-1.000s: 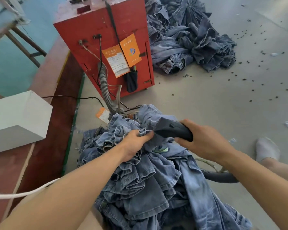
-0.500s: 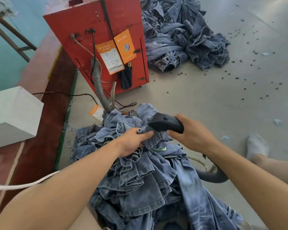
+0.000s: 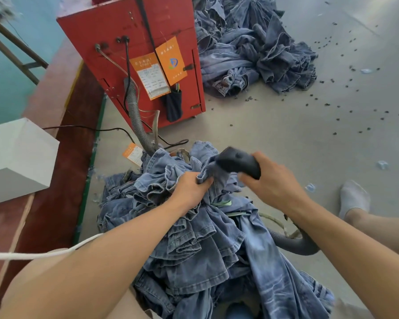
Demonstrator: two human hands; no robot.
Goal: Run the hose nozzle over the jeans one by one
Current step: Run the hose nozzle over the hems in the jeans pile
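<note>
The left hand (image 3: 189, 189) clutches a fold of the jeans (image 3: 194, 238). The right hand (image 3: 270, 180) grips the black nozzle (image 3: 237, 162), pressed against the denim.

Both arms forward, left grip (image 3: 190, 188) and right grip (image 3: 271, 180) clenched

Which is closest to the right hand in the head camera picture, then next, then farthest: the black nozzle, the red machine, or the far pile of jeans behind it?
Counting from the right hand:
1. Black nozzle: gripped in that hand, over the near jeans.
2. Red machine: farther off, up and to the left on the floor.
3. Far pile of jeans: farthest, beyond the machine's right side.
</note>
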